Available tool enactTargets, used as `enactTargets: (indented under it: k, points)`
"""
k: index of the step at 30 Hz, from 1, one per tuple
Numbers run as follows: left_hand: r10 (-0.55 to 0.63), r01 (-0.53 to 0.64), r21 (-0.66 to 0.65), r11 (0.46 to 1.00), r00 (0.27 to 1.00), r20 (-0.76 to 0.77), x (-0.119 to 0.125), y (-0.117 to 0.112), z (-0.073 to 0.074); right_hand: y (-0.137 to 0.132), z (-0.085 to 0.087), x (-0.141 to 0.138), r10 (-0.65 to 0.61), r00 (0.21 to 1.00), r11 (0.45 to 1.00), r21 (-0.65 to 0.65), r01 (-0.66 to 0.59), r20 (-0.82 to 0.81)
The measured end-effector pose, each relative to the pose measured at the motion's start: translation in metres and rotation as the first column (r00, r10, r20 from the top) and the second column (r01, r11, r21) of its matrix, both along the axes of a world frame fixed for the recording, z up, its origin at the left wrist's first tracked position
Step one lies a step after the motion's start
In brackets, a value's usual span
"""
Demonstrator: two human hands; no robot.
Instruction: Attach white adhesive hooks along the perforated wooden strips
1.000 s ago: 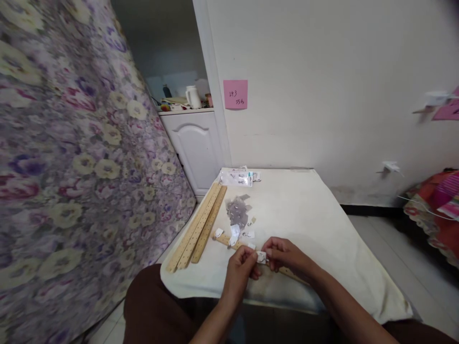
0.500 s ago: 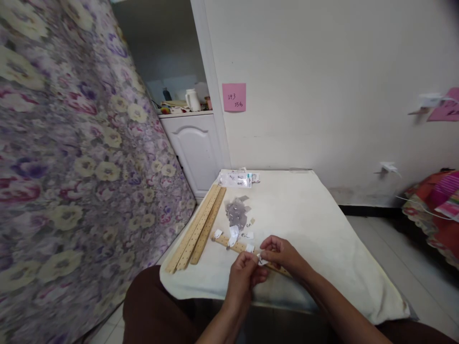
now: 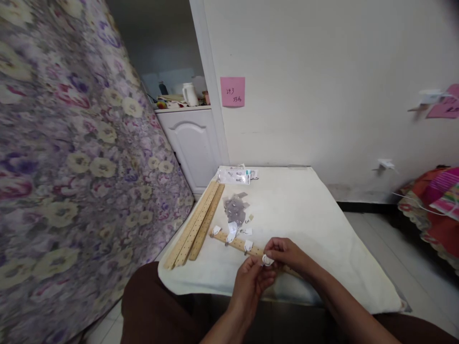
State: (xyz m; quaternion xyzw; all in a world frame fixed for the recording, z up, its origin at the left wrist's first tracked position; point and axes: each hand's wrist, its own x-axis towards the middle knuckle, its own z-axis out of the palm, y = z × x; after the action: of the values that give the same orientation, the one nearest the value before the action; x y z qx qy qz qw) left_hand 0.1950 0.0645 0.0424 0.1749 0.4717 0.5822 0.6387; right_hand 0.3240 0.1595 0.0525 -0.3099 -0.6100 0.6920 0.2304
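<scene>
Left hand [image 3: 253, 281] and right hand [image 3: 287, 252] both pinch a small white hook [image 3: 267, 260] over the wooden strip [image 3: 234, 242]; fitting seemingly in hand, careful alignment needed next

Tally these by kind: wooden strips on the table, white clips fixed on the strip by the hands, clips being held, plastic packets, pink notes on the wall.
Wooden strips: 4, it seems (three side by side, one apart)
White clips on the separate strip: 3
White clip pinched between left hand and right hand: 1
Plastic packet: 1
Pink notes: 2
Total: 11
</scene>
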Motion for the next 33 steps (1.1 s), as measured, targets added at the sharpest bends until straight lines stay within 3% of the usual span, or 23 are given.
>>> enactTargets:
  k: [5, 10, 13, 18, 22, 25, 33]
  points:
    - [-0.136, 0.137, -0.007, 0.991, 0.983, -0.126, 0.001, -0.006, -0.021, 0.013, -0.011, 0.004, -0.071, 0.991, 0.963, 0.266, 0.04, 0.109]
    - [-0.224, 0.273, 0.065, 0.96, 0.885, -0.408, -0.013, -0.008, -0.032, 0.024, -0.025, 0.003, -0.083, 0.983, 0.952, 0.303, 0.03, 0.165]
    - [-0.172, 0.301, 0.104, 0.948, 0.759, -0.628, -0.021, -0.009, -0.03, 0.025, -0.034, -0.002, -0.128, 0.975, 0.952, 0.297, 0.069, 0.182]
    - [-0.063, 0.384, 0.113, 0.916, 0.417, -0.907, -0.025, -0.011, -0.025, 0.025, -0.041, -0.01, -0.203, 0.956, 0.929, 0.351, 0.12, 0.21]
    - [-0.015, 0.436, 0.09, 0.895, 0.231, -0.973, -0.027, -0.012, -0.028, 0.025, -0.041, -0.012, -0.227, 0.942, 0.911, 0.396, 0.116, 0.247]
    - [0.025, 0.449, 0.085, 0.889, 0.137, -0.99, -0.029, -0.011, -0.031, 0.026, -0.041, -0.012, -0.257, 0.917, 0.889, 0.448, 0.1, 0.305]
    - [0.079, 0.46, 0.107, 0.881, 0.08, -0.994, -0.03, -0.01, -0.036, 0.027, -0.043, -0.015, -0.244, 0.919, 0.895, 0.438, 0.09, 0.31]
